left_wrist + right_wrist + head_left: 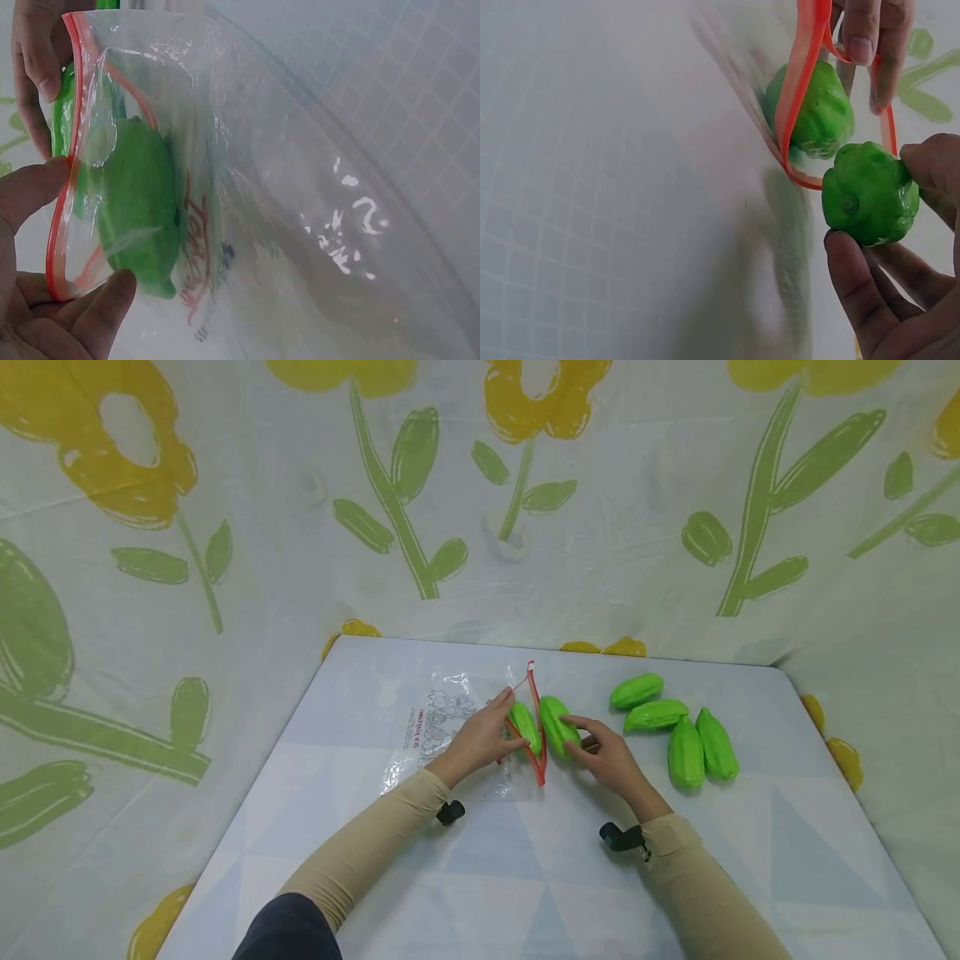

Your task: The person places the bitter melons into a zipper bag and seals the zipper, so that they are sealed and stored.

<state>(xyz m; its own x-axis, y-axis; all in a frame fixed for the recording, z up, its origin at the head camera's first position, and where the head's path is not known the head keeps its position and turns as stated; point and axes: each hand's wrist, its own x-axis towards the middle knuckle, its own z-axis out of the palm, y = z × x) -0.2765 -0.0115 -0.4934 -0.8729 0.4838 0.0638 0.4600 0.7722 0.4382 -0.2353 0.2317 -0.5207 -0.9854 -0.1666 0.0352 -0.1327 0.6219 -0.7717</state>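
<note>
A clear zip bag (442, 727) with a red-orange zip rim (534, 727) lies on the table. My left hand (487, 735) pinches the rim (56, 225) and holds the mouth apart. One green gourd (525, 727) sits inside the bag (139, 202), also seen through the mouth (821, 112). My right hand (600, 752) grips a second green gourd (558, 727) by its end (870, 191), right at the bag's mouth. Left fingertips (862, 37) show above the rim (802, 75).
Several more green gourds (671, 731) lie in a group to the right of my right hand. The pale table (525, 877) has its far edge against a flower-printed cloth backdrop (450, 502), which also hangs at both sides.
</note>
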